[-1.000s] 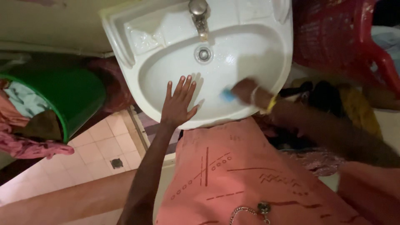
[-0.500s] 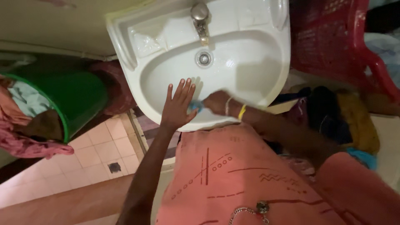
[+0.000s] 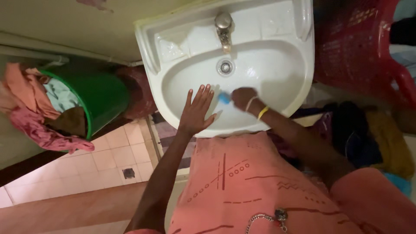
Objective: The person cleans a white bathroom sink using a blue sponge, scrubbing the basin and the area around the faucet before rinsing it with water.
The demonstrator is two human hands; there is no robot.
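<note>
Left hand (image 3: 197,110) lies spread flat on the wet white sink (image 3: 299,78) while my right hand (image 3: 242,98) pinches a small blue scrubber (image 3: 224,98) against the bowl just beside it; I judge either could slip on the slick glaze.

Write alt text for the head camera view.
A person's right hand presses a small blue scrubber against the inside of a white wash basin, while the left hand lies flat, fingers spread, on its near side. A green bucket of clothes stands on the tiled floor at left.
</note>
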